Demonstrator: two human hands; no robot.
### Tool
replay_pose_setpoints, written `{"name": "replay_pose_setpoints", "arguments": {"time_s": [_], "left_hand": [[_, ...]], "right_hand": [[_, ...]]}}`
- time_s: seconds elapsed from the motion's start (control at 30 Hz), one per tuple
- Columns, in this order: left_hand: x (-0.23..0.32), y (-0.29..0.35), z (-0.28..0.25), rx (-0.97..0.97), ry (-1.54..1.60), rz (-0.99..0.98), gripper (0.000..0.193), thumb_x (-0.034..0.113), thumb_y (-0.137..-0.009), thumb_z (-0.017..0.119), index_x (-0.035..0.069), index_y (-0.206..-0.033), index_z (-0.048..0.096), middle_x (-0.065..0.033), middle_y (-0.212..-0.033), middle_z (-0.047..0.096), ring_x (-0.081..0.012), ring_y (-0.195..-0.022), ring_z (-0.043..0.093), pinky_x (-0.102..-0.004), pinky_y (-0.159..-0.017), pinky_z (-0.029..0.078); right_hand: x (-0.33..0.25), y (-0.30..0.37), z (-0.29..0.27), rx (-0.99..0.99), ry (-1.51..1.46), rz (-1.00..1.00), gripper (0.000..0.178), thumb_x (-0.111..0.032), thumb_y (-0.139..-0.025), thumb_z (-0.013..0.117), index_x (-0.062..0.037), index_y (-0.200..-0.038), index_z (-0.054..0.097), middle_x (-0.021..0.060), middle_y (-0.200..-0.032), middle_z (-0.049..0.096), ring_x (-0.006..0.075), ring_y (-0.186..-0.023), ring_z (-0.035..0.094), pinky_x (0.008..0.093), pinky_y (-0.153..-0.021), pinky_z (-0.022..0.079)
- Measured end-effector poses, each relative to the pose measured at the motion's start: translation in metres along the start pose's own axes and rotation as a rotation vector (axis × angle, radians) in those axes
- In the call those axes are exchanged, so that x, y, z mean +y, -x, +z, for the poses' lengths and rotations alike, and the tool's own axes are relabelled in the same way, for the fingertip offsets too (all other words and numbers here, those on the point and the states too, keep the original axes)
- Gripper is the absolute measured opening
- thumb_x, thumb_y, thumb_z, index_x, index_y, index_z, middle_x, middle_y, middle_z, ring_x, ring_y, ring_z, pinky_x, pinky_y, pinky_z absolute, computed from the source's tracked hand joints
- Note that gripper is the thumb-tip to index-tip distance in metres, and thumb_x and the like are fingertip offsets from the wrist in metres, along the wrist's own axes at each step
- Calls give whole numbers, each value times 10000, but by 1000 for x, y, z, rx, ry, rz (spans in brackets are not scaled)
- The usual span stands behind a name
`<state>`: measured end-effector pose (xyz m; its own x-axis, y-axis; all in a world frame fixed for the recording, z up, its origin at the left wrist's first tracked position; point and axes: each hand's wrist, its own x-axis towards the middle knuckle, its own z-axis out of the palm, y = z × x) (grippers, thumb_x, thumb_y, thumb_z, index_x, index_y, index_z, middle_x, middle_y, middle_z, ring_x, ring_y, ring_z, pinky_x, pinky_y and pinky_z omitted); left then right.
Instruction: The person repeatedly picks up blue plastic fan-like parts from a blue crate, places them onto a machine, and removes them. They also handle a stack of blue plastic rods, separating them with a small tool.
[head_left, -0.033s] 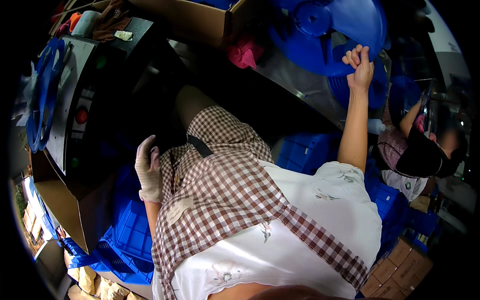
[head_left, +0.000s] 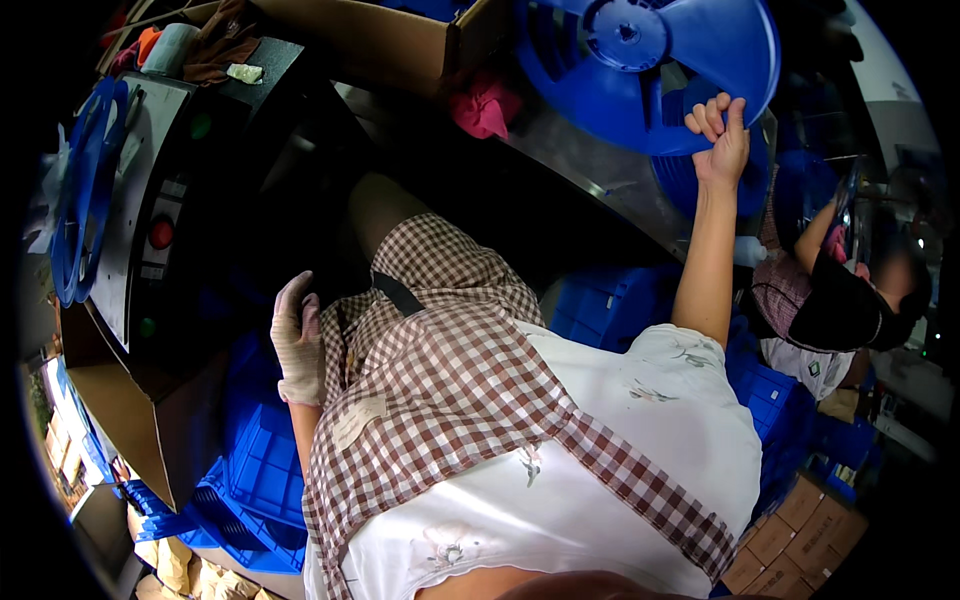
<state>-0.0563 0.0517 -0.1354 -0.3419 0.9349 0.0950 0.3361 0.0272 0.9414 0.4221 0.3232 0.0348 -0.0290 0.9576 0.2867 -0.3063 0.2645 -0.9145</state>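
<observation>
My right hand [head_left: 720, 142], bare, is raised at the upper right with its fingers curled at the rim of a large blue plastic reel [head_left: 715, 50]. That reel is round, with a hub in the middle and cut-out openings. Partly hidden behind it is another round blue plastic piece [head_left: 672, 188]. My left hand [head_left: 299, 340], in a pale glove, hangs beside my checked apron [head_left: 430, 365]. Its fingers are loosely bent and apart from the thumb, with nothing visible in them. The nearest thing to it is a dark machine panel with a red button [head_left: 161, 234].
A cardboard box [head_left: 390, 45] stands at the top, beside a pink cloth [head_left: 486, 104]. Blue crates [head_left: 265, 460] are stacked at the lower left, near an open carton [head_left: 125, 400]. Blue rings [head_left: 78, 200] hang at the far left. Another person [head_left: 840, 300] is at the right.
The blue reel has shifted slightly to the left and shows more sharply. My right hand stays at its rim, and my left hand has not visibly moved.
</observation>
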Motion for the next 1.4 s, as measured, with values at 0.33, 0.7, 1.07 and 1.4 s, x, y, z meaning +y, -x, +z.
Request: {"name": "replay_pose_setpoints", "arguments": {"time_s": [0.33, 0.7, 1.07, 1.4], "left_hand": [[27, -2, 7, -50, 15, -5, 303, -38, -898, 543, 3, -1193, 599, -120, -1136, 621, -185, -1023, 602, -277, -887, 484], [88, -32, 29, 9, 723, -115, 899, 420, -788, 719, 7, -1445, 266, -193, -1353, 480, -260, -1187, 513, -382, -1038, 380], [163, 25, -90, 562, 1253, -332, 457, 493, -916, 574, 53, -1036, 550, 18, -642, 527, -69, -459, 460, -230, -456, 399], [222, 9, -349, 809, -130, 313, 382, 390, -993, 465, 62, -1137, 599, -79, -948, 637, -127, -843, 594, -220, -750, 466]], "right_hand": [[2, 33, 48, -143, -539, 200, 374, -430, -978, 480, -113, -780, 454, -54, -575, 287, 56, -503, 280, 215, -526, 310], [27, 78, 124, -368, -751, 510, 370, -413, -984, 489, -113, -778, 430, -54, -562, 263, 56, -456, 224, 205, -450, 263], [56, 153, 217, -690, -588, 674, 617, -689, -864, 458, -94, -955, 592, -3, -762, 527, 89, -675, 521, 290, -697, 482], [73, 130, 186, -523, 111, 396, 351, -181, -975, 484, -10, -1280, 513, 58, -957, 624, 131, -865, 603, 275, -814, 495]]}}
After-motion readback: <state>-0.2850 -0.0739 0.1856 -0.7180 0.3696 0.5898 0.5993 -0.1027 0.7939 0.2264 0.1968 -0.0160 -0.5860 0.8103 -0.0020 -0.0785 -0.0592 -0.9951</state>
